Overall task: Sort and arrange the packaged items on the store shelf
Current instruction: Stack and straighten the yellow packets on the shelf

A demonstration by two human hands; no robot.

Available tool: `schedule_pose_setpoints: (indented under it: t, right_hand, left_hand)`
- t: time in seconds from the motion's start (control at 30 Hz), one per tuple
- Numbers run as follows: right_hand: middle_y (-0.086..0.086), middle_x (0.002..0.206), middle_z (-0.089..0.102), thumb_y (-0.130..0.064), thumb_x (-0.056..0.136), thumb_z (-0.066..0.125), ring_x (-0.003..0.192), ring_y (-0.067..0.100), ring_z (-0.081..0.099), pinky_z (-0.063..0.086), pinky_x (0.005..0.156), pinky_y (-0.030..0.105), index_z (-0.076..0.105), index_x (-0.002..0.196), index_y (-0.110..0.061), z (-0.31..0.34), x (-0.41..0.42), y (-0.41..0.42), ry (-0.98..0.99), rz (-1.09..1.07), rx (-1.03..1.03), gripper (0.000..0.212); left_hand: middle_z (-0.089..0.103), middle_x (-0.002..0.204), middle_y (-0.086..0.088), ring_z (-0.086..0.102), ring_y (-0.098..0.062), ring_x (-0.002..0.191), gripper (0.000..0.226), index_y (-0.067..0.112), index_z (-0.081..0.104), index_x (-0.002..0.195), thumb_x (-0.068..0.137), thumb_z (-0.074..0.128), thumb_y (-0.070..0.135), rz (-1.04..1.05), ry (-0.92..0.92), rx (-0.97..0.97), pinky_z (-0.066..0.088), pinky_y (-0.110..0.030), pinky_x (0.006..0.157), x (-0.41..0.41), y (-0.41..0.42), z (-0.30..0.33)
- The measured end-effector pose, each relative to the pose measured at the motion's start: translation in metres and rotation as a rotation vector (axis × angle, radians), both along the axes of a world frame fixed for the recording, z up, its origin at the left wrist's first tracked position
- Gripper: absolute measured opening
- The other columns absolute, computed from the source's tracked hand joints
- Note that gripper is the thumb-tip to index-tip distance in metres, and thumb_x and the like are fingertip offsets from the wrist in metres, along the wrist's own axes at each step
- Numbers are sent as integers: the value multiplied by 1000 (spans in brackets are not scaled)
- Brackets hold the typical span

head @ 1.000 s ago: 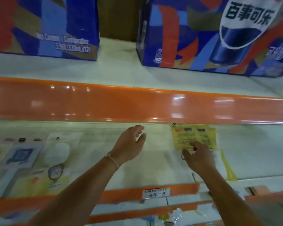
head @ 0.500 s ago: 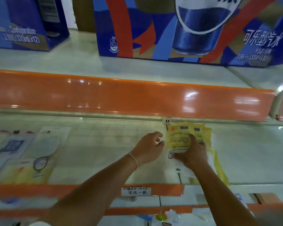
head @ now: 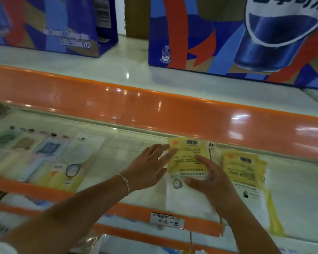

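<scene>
Yellow packet (head: 188, 158) lower half hidden under right hand (head: 208, 178); print blurred.

Dim, soft focus; overhead glare streaks on orange shelf lip (head: 173, 110); wide-angle bending, blur at edges.

The lower middle of the yellow packet (head: 188, 158) is covered by the right hand (head: 207, 180), and its left edge by the fingertips of the left hand (head: 149, 167). Its small print cannot be read. The 2 blue cartons, the left carton (head: 50, 24) and the right carton (head: 237, 37), are cut off by the top edge. The packets at the left (head: 44, 158) are blurred, their labels illegible. The handwritten price tag (head: 166, 219) is only partly legible.
</scene>
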State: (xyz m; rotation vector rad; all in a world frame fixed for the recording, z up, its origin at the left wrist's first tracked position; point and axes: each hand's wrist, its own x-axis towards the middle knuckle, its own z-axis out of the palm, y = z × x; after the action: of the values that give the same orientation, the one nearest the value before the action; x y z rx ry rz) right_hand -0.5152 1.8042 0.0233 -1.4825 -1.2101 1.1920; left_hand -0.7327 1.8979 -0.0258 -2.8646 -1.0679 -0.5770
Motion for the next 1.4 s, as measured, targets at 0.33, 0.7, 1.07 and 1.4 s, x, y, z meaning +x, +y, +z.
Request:
schedule_pose_setpoints:
  t: [0.33, 0.7, 1.07, 1.4]
  right_hand:
    - [-4, 97, 77, -12, 85, 68, 84, 9, 73, 56, 71, 22, 63, 119, -22, -3, -121, -2, 188, 160, -25, 35]
    - [14, 85, 74, -3, 89, 67, 86, 31, 70, 58, 72, 35, 79, 80, -29, -11, -226, 35, -54, -30, 122, 30]
    - [-2, 87, 72, -63, 79, 64, 78, 13, 67, 51, 66, 31, 72, 89, -16, -14, -312, 51, -333, -31, 255, 48]
    - [32, 64, 48, -40, 79, 70, 58, 16, 41, 33, 54, 31, 62, 70, 4, -14, -337, 56, -92, -100, 200, 45]
  left_hand:
    - [58, 133, -11, 49, -33, 127, 32, 23, 63, 128, 96, 58, 22, -120, -141, 275, 39, -45, 104, -113, -16, 14]
    - [56, 122, -6, 48, -26, 117, 42, 27, 55, 135, 97, 51, 46, 6, -311, -71, 48, -42, 89, -248, 13, 19]
    - [65, 117, 10, 60, -6, 108, 34, 27, 60, 123, 92, 62, 40, -90, -553, -913, 50, -32, 89, -311, 20, 35]
    - [35, 56, 3, 35, -16, 52, 43, 26, 48, 61, 85, 56, 61, 23, -539, -927, 33, -28, 52, -339, 33, 28]
